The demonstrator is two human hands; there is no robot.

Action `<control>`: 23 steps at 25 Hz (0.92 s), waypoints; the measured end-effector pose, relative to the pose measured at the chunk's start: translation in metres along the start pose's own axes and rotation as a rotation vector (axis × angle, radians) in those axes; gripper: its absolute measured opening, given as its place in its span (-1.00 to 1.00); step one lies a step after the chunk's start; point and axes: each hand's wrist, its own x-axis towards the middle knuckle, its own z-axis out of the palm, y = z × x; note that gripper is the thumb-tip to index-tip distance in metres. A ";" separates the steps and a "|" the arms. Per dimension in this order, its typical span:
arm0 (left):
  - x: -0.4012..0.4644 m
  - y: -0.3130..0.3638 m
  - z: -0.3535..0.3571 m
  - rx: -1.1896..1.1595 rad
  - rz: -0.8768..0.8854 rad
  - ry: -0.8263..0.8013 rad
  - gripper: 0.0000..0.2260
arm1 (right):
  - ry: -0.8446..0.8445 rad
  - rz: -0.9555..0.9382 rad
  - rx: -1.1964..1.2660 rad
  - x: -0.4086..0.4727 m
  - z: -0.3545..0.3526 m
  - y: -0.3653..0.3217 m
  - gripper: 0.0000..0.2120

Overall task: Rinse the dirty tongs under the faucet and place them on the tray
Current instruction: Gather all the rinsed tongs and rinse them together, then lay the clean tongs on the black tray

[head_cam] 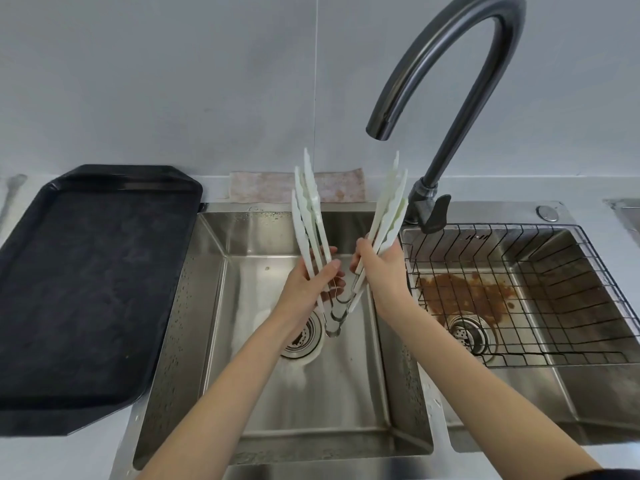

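Over the left sink basin (242,306), both hands grip white tongs (306,216) spread in a V — left hand (311,285) closed on one side, right hand (379,268) on the other — below the faucet (450,81); the black tray (86,289) lies left.

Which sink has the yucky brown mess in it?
The right sink, the one holding the black wire basket; brown stain surrounds its drain. The left sink looks clean.

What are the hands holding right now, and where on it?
White tongs: left hand grips one set of arms, right hand the other, both just above the metal hinge ends.
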 end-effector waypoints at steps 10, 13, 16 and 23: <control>-0.012 -0.037 -0.029 0.375 -0.167 -0.015 -0.72 | -0.145 0.190 -0.414 -0.007 -0.004 0.056 -0.62; -0.014 -0.037 -0.032 0.382 -0.170 -0.004 -0.77 | -0.150 0.213 -0.447 -0.009 -0.002 0.051 -0.72; -0.016 -0.034 -0.040 0.352 -0.144 0.012 -0.76 | -0.192 0.217 -0.484 -0.013 0.001 0.040 -0.74; -0.027 0.005 -0.098 0.336 -0.081 0.064 -0.76 | -0.311 0.243 -0.454 -0.014 0.060 0.015 -0.82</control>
